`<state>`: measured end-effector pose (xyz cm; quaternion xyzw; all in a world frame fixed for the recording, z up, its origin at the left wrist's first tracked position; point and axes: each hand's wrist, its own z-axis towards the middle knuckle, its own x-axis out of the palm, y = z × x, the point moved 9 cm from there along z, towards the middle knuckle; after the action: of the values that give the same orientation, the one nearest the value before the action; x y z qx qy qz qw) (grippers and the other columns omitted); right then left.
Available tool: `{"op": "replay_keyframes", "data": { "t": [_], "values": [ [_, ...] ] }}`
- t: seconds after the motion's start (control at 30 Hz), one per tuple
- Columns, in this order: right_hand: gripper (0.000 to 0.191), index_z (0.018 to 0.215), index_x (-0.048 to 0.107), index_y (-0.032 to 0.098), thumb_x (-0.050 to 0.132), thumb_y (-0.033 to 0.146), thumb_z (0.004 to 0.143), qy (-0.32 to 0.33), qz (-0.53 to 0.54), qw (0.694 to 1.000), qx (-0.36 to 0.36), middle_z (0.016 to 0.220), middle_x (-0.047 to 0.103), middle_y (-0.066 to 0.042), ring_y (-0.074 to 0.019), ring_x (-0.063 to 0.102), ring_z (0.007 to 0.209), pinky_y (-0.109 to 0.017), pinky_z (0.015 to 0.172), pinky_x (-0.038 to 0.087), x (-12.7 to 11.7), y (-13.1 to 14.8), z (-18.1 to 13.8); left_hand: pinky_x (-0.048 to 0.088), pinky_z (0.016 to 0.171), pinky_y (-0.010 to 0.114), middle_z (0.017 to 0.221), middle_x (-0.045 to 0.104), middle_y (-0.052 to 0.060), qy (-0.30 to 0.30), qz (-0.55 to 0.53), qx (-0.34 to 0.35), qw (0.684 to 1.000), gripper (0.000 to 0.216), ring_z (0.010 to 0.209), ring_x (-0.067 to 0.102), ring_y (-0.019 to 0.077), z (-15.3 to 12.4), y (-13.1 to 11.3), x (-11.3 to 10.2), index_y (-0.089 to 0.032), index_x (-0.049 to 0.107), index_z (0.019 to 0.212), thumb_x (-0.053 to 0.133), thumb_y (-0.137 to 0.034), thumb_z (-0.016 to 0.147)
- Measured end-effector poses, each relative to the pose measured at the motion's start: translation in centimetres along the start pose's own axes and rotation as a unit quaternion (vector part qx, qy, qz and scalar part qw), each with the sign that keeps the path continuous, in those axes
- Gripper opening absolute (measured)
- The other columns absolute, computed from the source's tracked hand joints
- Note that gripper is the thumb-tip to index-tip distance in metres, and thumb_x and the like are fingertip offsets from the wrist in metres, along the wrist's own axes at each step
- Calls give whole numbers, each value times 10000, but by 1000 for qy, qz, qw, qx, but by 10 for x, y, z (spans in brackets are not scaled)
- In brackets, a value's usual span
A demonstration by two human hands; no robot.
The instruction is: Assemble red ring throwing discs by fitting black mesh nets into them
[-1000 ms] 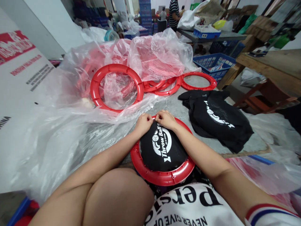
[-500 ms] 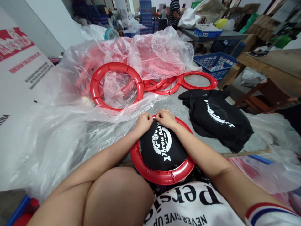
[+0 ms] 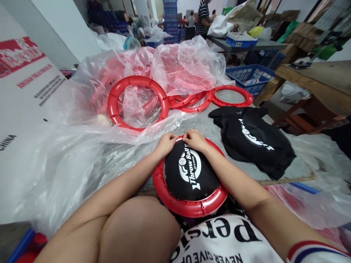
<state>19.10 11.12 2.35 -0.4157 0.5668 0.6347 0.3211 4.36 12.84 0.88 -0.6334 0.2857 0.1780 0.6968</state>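
Observation:
A red plastic ring (image 3: 189, 211) rests against my lap and the table edge. Stretched over most of its opening is black fabric (image 3: 175, 171) printed with white "Throw Ball" lettering. At the ring's far rim, the fingers of my left hand (image 3: 166, 143) are pinched at the fabric's edge. My right hand (image 3: 194, 140) pinches that same edge just to the right, a small gap away. The fingertips partly hide the fabric there. To the right, more black printed fabric pieces (image 3: 252, 144) lie in a heap on the table.
Several loose red rings (image 3: 138, 78) lie beyond my hands, beside clear plastic bagging (image 3: 189, 62) full of red parts. A printed white carton (image 3: 24, 95) stands at left. Blue crates (image 3: 251, 76) and a wooden table (image 3: 323, 78) are at right. A person in stripes (image 3: 203, 18) stands far back.
My left hand has shifted slightly left along the rim, widening the gap between my hands. The whole view has moved a little; the ring and fabric stay in place.

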Motion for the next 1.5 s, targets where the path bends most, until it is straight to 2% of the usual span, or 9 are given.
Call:
{"op": "replay_keyframes", "data": {
  "t": [0.17,0.37,0.47,0.53,0.63,0.77,0.9,1.07,1.5],
  "values": [
    [197,1104,695,189,576,296,989,18,-18,1000,10,1199,692,-107,-256,576,1131,-346,985,416,-5,-5,1,510,1026,361,1034,755,79,-27,34,21,999,324,1030,684,219,-6,-3,-11,-154,747,911,475,-28,790],
    [275,1216,666,165,544,282,1000,50,-51,996,62,1293,656,-160,-303,563,1213,-367,999,434,-13,-17,-6,513,1046,365,1059,764,88,-21,59,18,998,331,1063,690,230,-12,-9,-12,-154,754,908,469,-22,807],
    [276,1211,677,175,538,262,989,66,-58,993,78,1325,641,-171,-326,552,1250,-409,1021,440,-21,-20,-8,517,1038,366,1073,765,91,-12,77,30,997,314,1066,692,236,-14,-17,-9,-158,759,923,486,-36,827],
    [270,1193,696,186,556,247,970,53,-53,995,69,1340,632,-161,-329,540,1271,-425,1047,432,-30,-18,-6,519,1032,371,1081,757,107,-8,98,42,994,281,1073,688,247,-14,-22,-7,-147,759,939,515,-53,839],
    [240,1133,727,193,618,233,923,14,-25,1000,8,1317,643,-132,-290,540,1271,-387,1080,416,-38,-6,3,509,1040,394,1083,746,122,2,131,71,989,209,1091,676,266,-12,-30,-1,-141,757,949,568,-104,866],
    [101,930,747,187,707,246,858,42,18,998,-44,1189,707,-95,-246,590,1188,-342,1054,428,-13,0,12,508,1022,394,1048,738,110,6,145,86,986,121,1074,668,263,-8,-32,6,-161,746,881,625,-160,882],
    [63,849,723,198,700,255,859,35,61,997,-43,1250,705,-67,-259,587,1205,-387,1073,411,5,-8,13,518,973,359,995,728,88,-12,126,67,990,125,1014,670,232,-5,-23,9,-174,714,786,628,-148,872],
    [127,791,697,192,624,218,892,28,79,995,-47,1235,722,-54,-247,612,1139,-388,1051,423,3,-10,8,516,963,343,978,723,62,-22,94,67,993,130,991,664,211,-5,-18,9,-187,693,763,619,-148,863],
    [161,850,690,201,575,284,926,7,57,998,-26,1151,723,-50,-210,611,1095,-345,1023,433,1,-10,5,510,973,352,997,723,79,-26,110,64,992,142,1009,665,221,-8,-21,7,-175,702,831,571,-156,880]
  ]
}}
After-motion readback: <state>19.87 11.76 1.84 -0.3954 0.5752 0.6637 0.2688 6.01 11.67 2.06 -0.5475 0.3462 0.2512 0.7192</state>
